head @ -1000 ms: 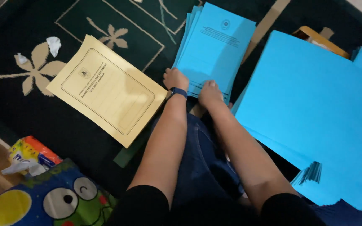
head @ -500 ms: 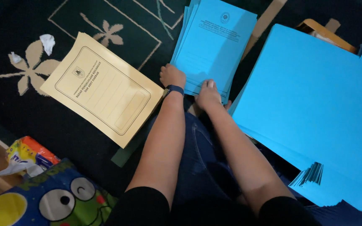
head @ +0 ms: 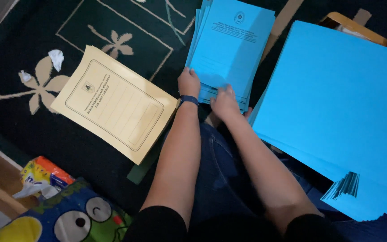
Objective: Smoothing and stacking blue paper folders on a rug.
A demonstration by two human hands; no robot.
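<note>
I sit on a dark green carpet [head: 68, 27] with a pale flower pattern. A stack of printed light-blue folders [head: 234, 40] lies in front of me. My left hand [head: 188, 82], with a dark blue band on its wrist, grips the stack's near left corner. The fingers of my right hand [head: 223, 100] press on the stack's near edge. A cream-yellow folder [head: 113, 103] with a printed frame lies flat to the left of my left arm.
A big pile of plain blue sheets [head: 341, 112] fills the right side. A wooden object [head: 354, 27] shows behind it. At lower left are a colourful frog-print cushion [head: 68, 219], a tissue pack [head: 41, 177], and crumpled white paper [head: 57, 58] on the carpet.
Both hands stay on the near edge of the blue folder stack, the right one pressing further onto it. The view has shifted slightly.
</note>
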